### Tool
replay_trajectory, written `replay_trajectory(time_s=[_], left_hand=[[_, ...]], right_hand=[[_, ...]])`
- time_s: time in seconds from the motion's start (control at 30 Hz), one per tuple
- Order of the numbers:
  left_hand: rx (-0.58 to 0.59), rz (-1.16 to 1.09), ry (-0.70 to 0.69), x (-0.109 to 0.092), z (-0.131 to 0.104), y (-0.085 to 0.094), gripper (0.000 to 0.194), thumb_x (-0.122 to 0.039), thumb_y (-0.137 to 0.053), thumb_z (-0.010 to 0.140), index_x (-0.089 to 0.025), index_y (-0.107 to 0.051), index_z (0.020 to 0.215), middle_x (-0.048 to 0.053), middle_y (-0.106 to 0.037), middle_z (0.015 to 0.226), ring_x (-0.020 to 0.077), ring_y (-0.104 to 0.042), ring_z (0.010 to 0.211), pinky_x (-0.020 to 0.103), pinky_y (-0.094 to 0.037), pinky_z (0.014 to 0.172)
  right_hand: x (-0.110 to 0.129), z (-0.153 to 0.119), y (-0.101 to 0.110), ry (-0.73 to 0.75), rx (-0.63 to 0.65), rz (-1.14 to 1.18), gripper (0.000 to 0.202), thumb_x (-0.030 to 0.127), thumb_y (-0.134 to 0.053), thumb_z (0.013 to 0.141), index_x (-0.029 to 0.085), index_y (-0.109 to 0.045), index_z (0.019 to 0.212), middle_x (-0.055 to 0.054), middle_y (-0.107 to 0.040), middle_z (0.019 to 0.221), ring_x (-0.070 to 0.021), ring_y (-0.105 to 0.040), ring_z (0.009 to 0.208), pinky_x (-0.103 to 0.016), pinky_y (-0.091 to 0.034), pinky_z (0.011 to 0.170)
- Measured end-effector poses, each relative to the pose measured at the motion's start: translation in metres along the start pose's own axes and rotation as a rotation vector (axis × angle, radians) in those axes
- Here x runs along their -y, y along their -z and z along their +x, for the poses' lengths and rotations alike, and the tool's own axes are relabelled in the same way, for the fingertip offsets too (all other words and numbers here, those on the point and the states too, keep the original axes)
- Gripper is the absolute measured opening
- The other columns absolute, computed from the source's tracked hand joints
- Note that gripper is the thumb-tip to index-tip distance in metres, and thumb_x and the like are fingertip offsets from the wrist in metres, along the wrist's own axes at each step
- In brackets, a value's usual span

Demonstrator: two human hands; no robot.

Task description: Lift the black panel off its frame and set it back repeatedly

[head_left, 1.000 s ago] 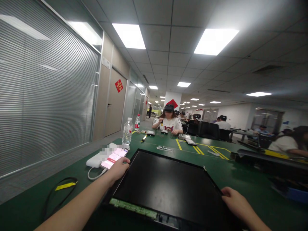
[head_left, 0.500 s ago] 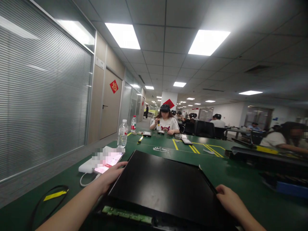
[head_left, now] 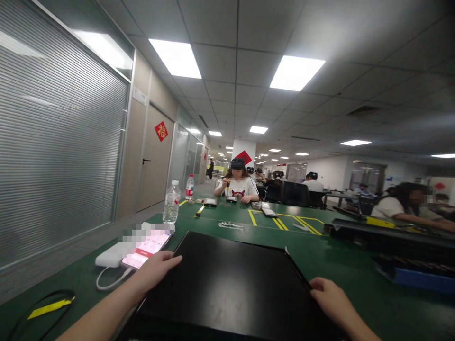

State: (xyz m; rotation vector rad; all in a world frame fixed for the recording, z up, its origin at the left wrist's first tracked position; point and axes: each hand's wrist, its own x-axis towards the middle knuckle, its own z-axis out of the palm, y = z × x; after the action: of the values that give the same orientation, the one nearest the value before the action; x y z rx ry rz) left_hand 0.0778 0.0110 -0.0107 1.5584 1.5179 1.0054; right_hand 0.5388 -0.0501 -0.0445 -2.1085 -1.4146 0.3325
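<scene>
A large black flat panel [head_left: 227, 279], which looks like a display panel, lies in front of me on the green table. My left hand [head_left: 159, 265] holds its left edge, thumb on top and the other fingers out of sight. On the opposite side, my right hand [head_left: 325, 293] grips the right edge with the fingers curled against it. The panel's near edge runs towards the bottom of the view.
Left of the panel are a lit phone [head_left: 147, 248], a white block with a cable [head_left: 113, 251] and a water bottle [head_left: 172, 203]. A black strap [head_left: 67, 308] lies front left. Dark long parts [head_left: 380, 232] and a blue tray [head_left: 423, 279] are at right. A co-worker [head_left: 236, 184] sits opposite.
The view has shifted. My left thumb now lies over the panel's top edge. The green circuit board seen under the near edge is now hidden.
</scene>
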Motion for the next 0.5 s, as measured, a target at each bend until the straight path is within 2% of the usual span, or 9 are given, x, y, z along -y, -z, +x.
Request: replay_trajectory(time_s=[0.13, 0.3, 0.37, 0.43, 0.5], left_hand=[[0.116, -0.052, -0.044, 0.001, -0.001, 0.000, 0.037, -0.048, -0.057, 0.067, -0.014, -0.063, 0.082, 0.006, -0.071, 0.080, 0.0250, -0.066, 0.079, 0.031, -0.048, 0.069], [0.158, -0.185, -0.038, 0.001, -0.001, -0.001, 0.040, -0.049, -0.059, 0.066, -0.016, -0.061, 0.088, 0.004, -0.071, 0.080, 0.0242, -0.066, 0.078, 0.031, -0.049, 0.070], [0.144, -0.230, -0.060, -0.002, -0.003, -0.001, 0.039, -0.048, -0.061, 0.064, -0.017, -0.061, 0.088, 0.003, -0.071, 0.080, 0.0236, -0.066, 0.079, 0.030, -0.049, 0.070], [0.128, -0.286, -0.100, -0.006, -0.004, -0.001, 0.038, -0.047, -0.063, 0.063, -0.017, -0.060, 0.087, 0.003, -0.071, 0.081, 0.0233, -0.066, 0.079, 0.030, -0.049, 0.071], [0.098, -0.365, -0.130, -0.008, -0.005, -0.001, 0.038, -0.046, -0.065, 0.061, -0.017, -0.060, 0.085, 0.003, -0.071, 0.081, 0.0229, -0.066, 0.079, 0.031, -0.049, 0.072]], right_hand=[[0.001, -0.002, 0.003, 0.010, 0.018, 0.023, 0.026, 0.024, -0.047, 0.070, 0.018, -0.068, 0.084, -0.006, -0.069, 0.090, -0.0203, -0.062, 0.086, -0.027, -0.045, 0.073], [0.003, -0.001, 0.003, -0.016, -0.018, 0.009, 0.045, 0.034, -0.043, 0.076, 0.014, -0.057, 0.114, -0.006, -0.069, 0.080, -0.0196, -0.064, 0.076, -0.027, -0.045, 0.066], [0.003, -0.001, 0.002, -0.002, -0.020, 0.051, 0.045, 0.037, -0.042, 0.077, 0.014, -0.059, 0.112, -0.007, -0.069, 0.088, -0.0205, -0.063, 0.083, -0.027, -0.045, 0.071], [0.004, -0.002, 0.002, 0.031, -0.009, 0.126, 0.041, 0.040, -0.044, 0.077, 0.014, -0.066, 0.100, -0.008, -0.068, 0.099, -0.0220, -0.060, 0.095, -0.028, -0.043, 0.081], [0.007, -0.004, 0.002, 0.029, 0.033, 0.242, 0.040, 0.043, -0.046, 0.076, 0.015, -0.070, 0.092, -0.008, -0.068, 0.101, -0.0233, -0.058, 0.099, -0.030, -0.041, 0.086]])
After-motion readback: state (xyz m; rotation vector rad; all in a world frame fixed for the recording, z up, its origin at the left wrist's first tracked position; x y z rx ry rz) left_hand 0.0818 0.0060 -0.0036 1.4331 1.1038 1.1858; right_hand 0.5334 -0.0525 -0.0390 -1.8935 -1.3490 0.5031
